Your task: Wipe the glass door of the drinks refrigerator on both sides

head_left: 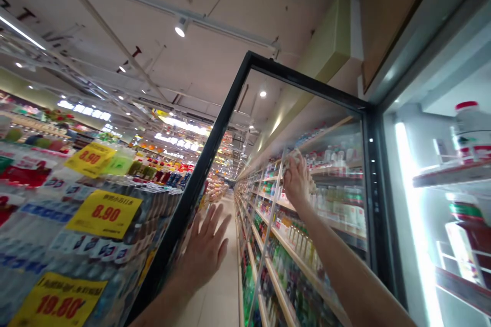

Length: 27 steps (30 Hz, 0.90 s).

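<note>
A glass cooler door (307,97) with a black frame stands swung open in front of me. My right hand (294,180) is up against its pane, holding a light-coloured, crumpled cloth (295,155) flat to the glass. Part of the cloth is covered by the fingers, and its pattern is blurred. Lower down, my left hand (207,245) lies against the pane beside the door's outer edge, fingers spread and nothing in them. Both forearms reach in from the bottom of the view.
At right, the lit cooler has shelves (452,179) with bottles (466,230). Stacked packs of bottles with yellow price signs (105,213) stand at left, close to the door's edge. Through the glass, long bottle shelves (284,255) and an aisle floor (218,291) show.
</note>
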Available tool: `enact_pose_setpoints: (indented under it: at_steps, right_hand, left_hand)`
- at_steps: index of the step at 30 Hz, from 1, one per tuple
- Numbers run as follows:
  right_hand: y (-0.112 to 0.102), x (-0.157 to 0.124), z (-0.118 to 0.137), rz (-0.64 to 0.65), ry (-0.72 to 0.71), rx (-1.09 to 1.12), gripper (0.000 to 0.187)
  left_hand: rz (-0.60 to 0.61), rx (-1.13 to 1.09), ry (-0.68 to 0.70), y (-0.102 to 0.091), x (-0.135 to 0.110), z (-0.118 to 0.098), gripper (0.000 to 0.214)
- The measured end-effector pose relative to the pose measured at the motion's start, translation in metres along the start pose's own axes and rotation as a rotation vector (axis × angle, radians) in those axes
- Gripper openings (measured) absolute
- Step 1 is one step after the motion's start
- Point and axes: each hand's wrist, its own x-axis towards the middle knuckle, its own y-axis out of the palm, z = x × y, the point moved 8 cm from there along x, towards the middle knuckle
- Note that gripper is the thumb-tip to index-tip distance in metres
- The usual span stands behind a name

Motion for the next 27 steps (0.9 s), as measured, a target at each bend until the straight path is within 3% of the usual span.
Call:
enact_pose_setpoints:
  at_steps: [3, 5, 8, 10, 12, 16, 17, 20, 22, 24, 27]
  right_hand:
    - [0.005, -0.026, 0.023, 0.125, -0.287, 0.016, 0.045]
    - [0.000, -0.031, 0.011, 0.161, -0.315, 0.007, 0.043]
    - [-0.028, -0.024, -0.057, -0.015, 0.056, -0.042, 0.045]
    - [-0.044, -0.030, -0.087, -0.127, 0.248, -0.071, 0.050]
    - [-0.042, -0.040, -0.080, -0.098, 0.214, -0.069, 0.050]
    - [-0.022, -0.064, -0.040, 0.114, -0.101, -0.014, 0.045]
    - [-0.025, -0.068, -0.047, 0.098, -0.068, -0.016, 0.046]
    - [-0.050, -0.079, -0.104, -0.121, 0.321, -0.062, 0.050]
    - [-0.059, -0.089, -0.121, -0.202, 0.458, -0.072, 0.050]
    - [-0.052, -0.092, -0.100, -0.138, 0.336, -0.053, 0.048]
    - [-0.026, -0.100, -0.039, 0.101, -0.075, -0.007, 0.043]
  left_hand:
    - [0.024, 0.020, -0.036, 0.001, 0.032, 0.003, 0.049]
    - [0.048, 0.051, -0.052, 0.002, 0.048, 0.008, 0.049]
    - [0.078, 0.050, -0.047, 0.003, 0.055, 0.012, 0.050]
    - [0.084, 0.056, -0.045, 0.001, 0.054, 0.012, 0.051]
    - [0.089, 0.055, -0.047, 0.000, 0.052, 0.011, 0.052]
    - [0.107, 0.018, -0.067, 0.001, 0.052, 0.012, 0.052]
    - [0.109, 0.014, -0.070, 0.001, 0.053, 0.012, 0.052]
    - [0.112, 0.013, -0.064, 0.002, 0.054, 0.012, 0.050]
    - [0.104, 0.012, -0.051, 0.003, 0.054, 0.012, 0.050]
    - [0.090, 0.010, -0.042, 0.004, 0.054, 0.012, 0.050]
    - [0.064, 0.003, -0.042, 0.006, 0.053, 0.014, 0.051]
